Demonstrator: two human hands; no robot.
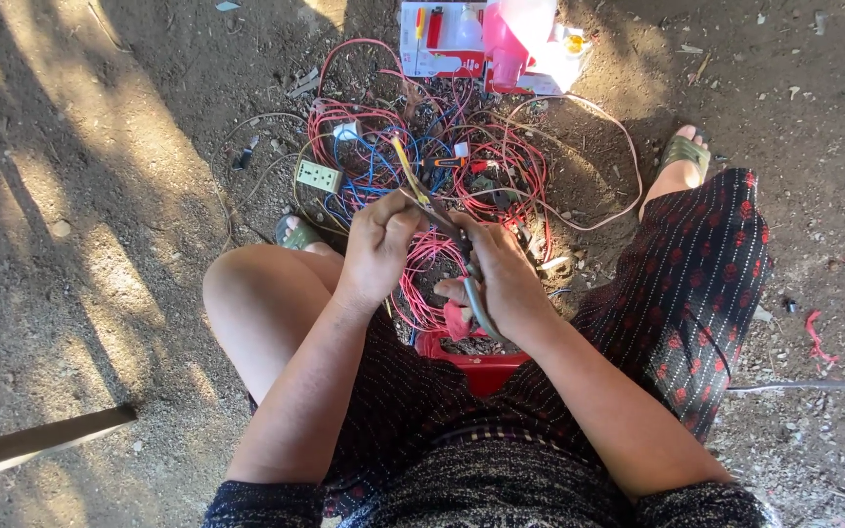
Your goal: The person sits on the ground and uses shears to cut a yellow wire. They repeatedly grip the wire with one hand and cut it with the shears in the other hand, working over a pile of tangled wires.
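On bare ground (pixel 100 196), a seated person works over one tangle of red and blue wires (pixel 422 156), near one red-and-white box (pixel 442 44) at the top edge and one pale switch plate (pixel 319 176). The left hand (pixel 378 244) pinches a yellow wire (pixel 405 166); the right hand (pixel 501 284) closes round one pair of pliers (pixel 471 288). Holding the wire taut would likely steady the work.

I'm squatting outdoors on bare dirt ground (pixel 100 196), dappled sunlight streaking the left, shade on the right. Pebbles and scraps lie scattered far right; a wooden plank (pixel 36 442) pokes in near left.
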